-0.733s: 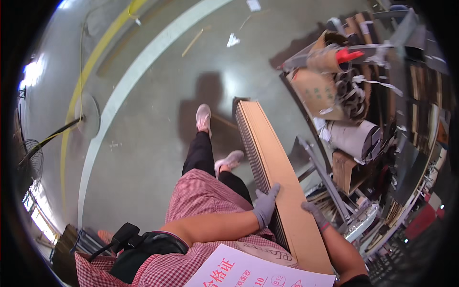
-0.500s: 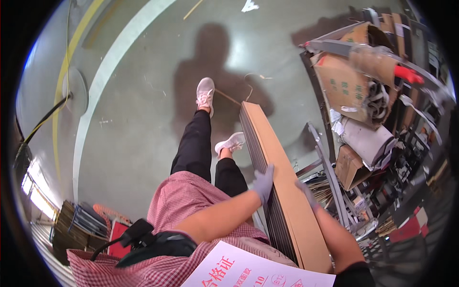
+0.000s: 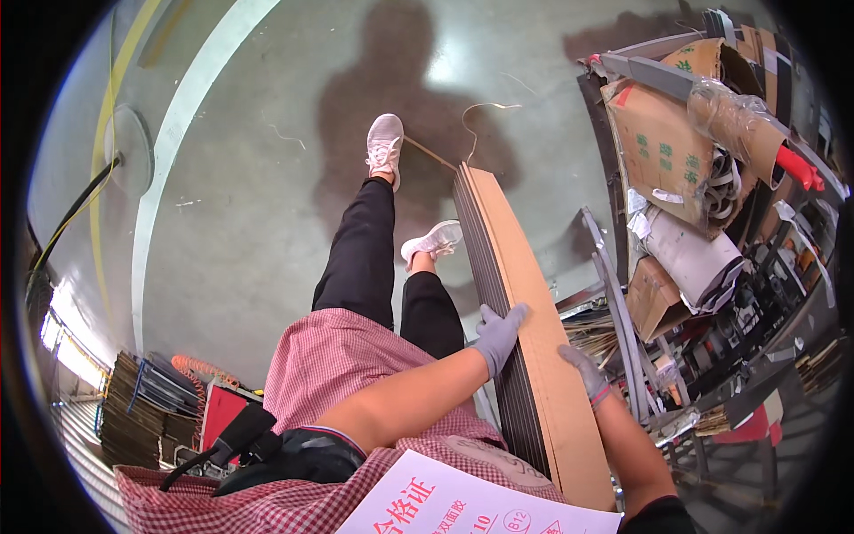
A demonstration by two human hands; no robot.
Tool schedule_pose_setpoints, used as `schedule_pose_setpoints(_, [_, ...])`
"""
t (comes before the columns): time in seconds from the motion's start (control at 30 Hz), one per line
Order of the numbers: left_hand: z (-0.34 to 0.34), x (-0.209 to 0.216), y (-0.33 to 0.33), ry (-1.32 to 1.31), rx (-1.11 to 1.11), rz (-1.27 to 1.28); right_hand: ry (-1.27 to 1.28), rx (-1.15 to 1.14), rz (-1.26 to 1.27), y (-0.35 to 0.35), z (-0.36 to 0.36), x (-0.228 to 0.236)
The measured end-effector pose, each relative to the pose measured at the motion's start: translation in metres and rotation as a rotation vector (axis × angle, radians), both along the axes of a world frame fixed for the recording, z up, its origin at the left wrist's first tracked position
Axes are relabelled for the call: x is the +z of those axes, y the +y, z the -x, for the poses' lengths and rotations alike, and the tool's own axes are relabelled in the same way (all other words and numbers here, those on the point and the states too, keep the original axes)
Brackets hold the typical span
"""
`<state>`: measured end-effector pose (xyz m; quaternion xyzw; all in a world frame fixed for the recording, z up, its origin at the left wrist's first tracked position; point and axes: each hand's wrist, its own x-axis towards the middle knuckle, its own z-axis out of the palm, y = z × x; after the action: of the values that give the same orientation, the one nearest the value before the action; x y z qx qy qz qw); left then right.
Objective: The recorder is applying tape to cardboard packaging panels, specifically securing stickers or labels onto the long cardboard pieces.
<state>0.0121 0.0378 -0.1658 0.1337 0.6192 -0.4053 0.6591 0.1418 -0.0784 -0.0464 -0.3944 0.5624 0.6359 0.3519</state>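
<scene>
A long stack of brown cardboard strips [image 3: 544,374] with dark layered edges runs from near my foot back toward my body. My left hand [image 3: 501,338], in a grey glove, is against the layered left side with fingers reaching onto the brown top face. From the other side, my right hand [image 3: 584,367], gloved as well, grips the right edge; some of its fingers are hidden. The two hands clasp the stack between them. A white sheet with red print [image 3: 480,503] overlaps the stack's near end at the bottom of the view.
A cluttered metal rack [image 3: 614,307] stands at right, with a torn cardboard box [image 3: 663,156], a pale roll [image 3: 685,254] and a small box [image 3: 654,294]. A black cable [image 3: 76,209] comes in at left. Thin string [image 3: 471,129] lies on the floor beyond the stack's far end.
The stack and both hands have shifted slightly within the view. My left hand's thumb and fingers are more spread. The rack and its boxes appear farther right.
</scene>
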Motion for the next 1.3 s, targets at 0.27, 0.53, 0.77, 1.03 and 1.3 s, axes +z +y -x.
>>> schedule_pose_setpoints(0.27, [-0.009, 0.001, 0.022, 0.028, -0.247, -0.046, -0.173, 0.261, 0.044, -0.014, 0.024, -0.022])
schedule_pose_setpoints(0.53, [0.008, 0.010, 0.018, 0.040, -0.312, -0.097, -0.176, -0.031, -0.022, 0.000, 0.036, -0.048])
schedule_pose_setpoints(0.77, [-0.003, 0.010, 0.034, 0.004, 0.292, -0.103, -0.138, -0.026, -0.143, 0.020, 0.018, -0.077])
schedule_pose_setpoints(1.03, [-0.064, 0.182, 0.062, -0.520, 0.498, -0.122, -0.655, 0.167, -0.332, 0.056, -0.056, 0.108])
schedule_pose_setpoints(1.3, [-0.127, 0.369, 0.019, -1.395, 0.239, 0.219, -1.766, 0.532, -0.314, -0.009, -0.058, 0.388])
